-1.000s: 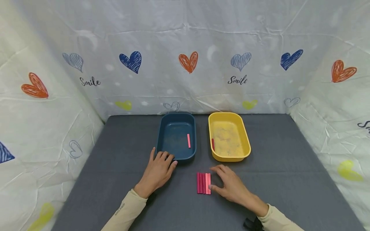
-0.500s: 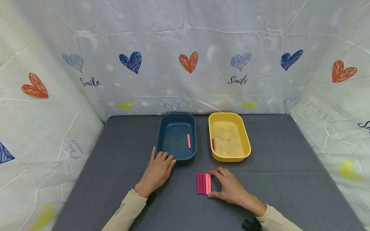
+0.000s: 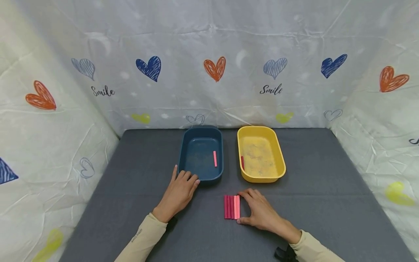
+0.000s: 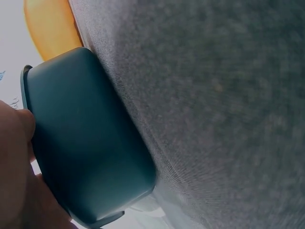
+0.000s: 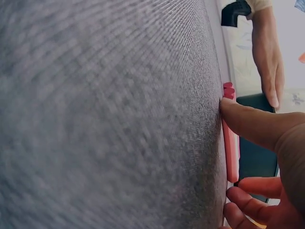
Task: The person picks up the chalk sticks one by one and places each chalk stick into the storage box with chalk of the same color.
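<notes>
Just left of the right hand (image 3: 260,211), a row of four pink and red sticks (image 3: 231,207) is pinched at its outermost stick by thumb and fingers (long axes pointing away from the person). The left hand (image 3: 179,190) is laid flat, relaxed, against the blue tray (image 3: 186,145). One stick lies in that tray, one in the yellow tray (image 3: 278,153) beyond.
</notes>
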A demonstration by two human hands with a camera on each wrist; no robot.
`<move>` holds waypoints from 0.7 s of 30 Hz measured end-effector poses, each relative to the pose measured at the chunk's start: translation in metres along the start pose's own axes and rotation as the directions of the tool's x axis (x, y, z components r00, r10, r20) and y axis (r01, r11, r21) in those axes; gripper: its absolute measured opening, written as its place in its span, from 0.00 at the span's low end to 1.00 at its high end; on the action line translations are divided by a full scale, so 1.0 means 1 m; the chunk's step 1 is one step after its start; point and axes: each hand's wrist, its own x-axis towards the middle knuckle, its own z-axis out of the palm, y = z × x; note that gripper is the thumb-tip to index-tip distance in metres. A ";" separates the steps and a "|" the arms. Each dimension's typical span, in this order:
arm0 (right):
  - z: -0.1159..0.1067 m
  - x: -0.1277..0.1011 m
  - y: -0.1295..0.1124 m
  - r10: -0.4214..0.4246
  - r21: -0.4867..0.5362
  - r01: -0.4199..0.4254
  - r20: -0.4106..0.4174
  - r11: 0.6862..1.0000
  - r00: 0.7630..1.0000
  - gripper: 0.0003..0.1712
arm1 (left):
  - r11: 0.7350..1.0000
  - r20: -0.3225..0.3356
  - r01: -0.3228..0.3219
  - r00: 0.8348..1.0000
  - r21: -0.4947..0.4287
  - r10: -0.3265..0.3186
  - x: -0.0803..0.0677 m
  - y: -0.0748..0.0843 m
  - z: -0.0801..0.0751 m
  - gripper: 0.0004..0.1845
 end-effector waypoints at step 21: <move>-0.029 0.000 -0.011 0.024 0.053 -0.021 -0.056 0.998 0.998 0.44 | 1.000 -0.015 0.004 1.000 -0.024 -0.004 0.001 0.000 0.001 0.11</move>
